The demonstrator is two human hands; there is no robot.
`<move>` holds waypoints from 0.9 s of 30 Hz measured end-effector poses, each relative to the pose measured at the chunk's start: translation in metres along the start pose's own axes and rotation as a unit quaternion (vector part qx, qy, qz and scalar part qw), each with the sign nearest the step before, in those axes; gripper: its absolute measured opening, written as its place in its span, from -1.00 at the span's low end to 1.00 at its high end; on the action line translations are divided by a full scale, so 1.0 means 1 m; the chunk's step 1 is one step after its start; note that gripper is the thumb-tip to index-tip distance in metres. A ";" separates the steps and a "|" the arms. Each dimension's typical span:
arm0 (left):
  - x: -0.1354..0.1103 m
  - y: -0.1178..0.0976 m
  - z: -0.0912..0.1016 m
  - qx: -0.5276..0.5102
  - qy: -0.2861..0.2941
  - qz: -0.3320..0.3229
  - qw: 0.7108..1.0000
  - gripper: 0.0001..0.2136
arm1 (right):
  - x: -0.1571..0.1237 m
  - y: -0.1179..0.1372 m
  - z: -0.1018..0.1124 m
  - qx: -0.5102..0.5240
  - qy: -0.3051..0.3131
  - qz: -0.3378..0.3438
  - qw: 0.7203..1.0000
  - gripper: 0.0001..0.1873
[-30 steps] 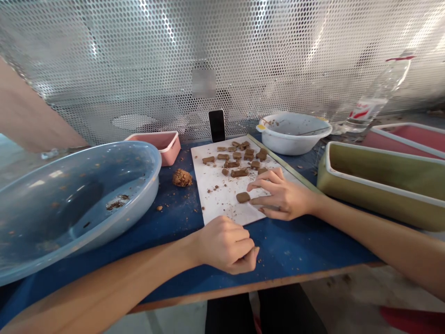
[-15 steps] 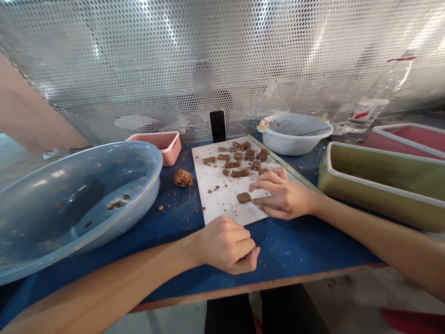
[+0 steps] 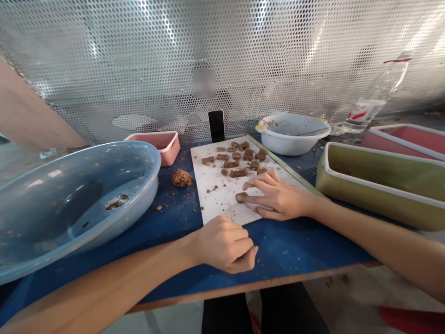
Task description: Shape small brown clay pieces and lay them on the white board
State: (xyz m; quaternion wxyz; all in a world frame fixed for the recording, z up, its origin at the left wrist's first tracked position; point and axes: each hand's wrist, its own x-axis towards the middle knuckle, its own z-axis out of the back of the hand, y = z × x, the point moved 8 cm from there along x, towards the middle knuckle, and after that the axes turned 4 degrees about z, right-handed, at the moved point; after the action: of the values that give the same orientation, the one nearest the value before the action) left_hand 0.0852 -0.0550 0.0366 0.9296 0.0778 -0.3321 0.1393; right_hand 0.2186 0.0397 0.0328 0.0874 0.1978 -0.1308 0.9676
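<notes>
My right hand (image 3: 278, 197) is over a white sheet (image 3: 217, 211) with its fingers spread. Its index finger rests on a small brown clay-like block (image 3: 239, 197), covering part of it. Farther up the sheet lie several brown moulded pieces, among them a bone-shaped one (image 3: 239, 172) and a block (image 3: 222, 157), with crumbs around them. My left hand (image 3: 229, 246) is closed in a fist at the sheet's near edge, over the blue table (image 3: 288, 250). The inside of that fist is hidden. A rough brown lump (image 3: 181, 177) sits left of the sheet.
A large blue basin (image 3: 149, 171) stands at left, with a pink box (image 3: 170, 148) behind it. A phone (image 3: 216, 126) leans upright against the perforated metal wall (image 3: 139, 60). To the right are a white basin (image 3: 292, 141), a green trough (image 3: 368, 185), a pink trough (image 3: 410, 134) and a bottle (image 3: 368, 109).
My right hand has moved slightly left, and its index finger now lies on the small block it was beside. My left fist stays in place.
</notes>
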 end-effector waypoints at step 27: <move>0.000 0.002 0.001 -0.021 -0.008 0.007 1.000 -0.62 | 0.001 -0.009 -0.012 0.057 0.019 -0.036 0.998 -0.61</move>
State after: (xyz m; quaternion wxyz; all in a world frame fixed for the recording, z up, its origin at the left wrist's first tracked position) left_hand 0.0839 -0.0536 0.0374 0.9273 0.0569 -0.3431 0.1385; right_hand 0.2149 0.0518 0.0248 0.1132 0.1881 -0.0664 0.9733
